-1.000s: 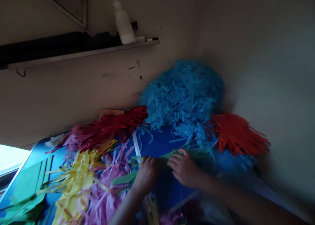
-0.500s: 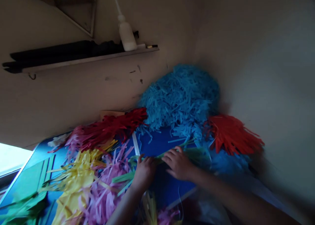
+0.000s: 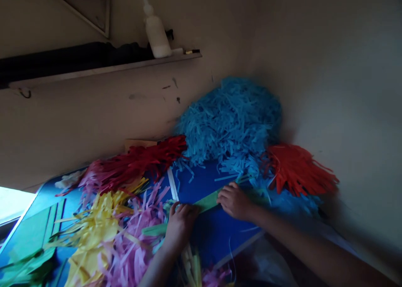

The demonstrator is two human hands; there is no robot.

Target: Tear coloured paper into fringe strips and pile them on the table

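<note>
A long green strip of tissue paper (image 3: 207,202) lies slantwise over the blue tabletop (image 3: 216,245). My left hand (image 3: 182,221) is closed on the strip near its left part, and one end sticks out past the wrist. Further right, the curled fingers of my right hand (image 3: 235,200) grip the same strip. Fringed pink-purple paper (image 3: 135,245) lies beside my left hand. Beyond my right hand are loose blue strips and a large fringed blue paper heap (image 3: 232,115). My fingertips are partly hidden.
Yellow (image 3: 100,224), dark red (image 3: 141,161) and orange-red fringed paper (image 3: 298,170) lie around the table. Folded green sheets (image 3: 34,228) are at the left. On the wall, a narrow shelf (image 3: 103,71) holds a white nozzle bottle (image 3: 157,36). Walls meet behind the blue heap.
The green strip between my hands now shows wider and flatter. My right hand has moved slightly right, away from my left hand. The view has shifted a little.
</note>
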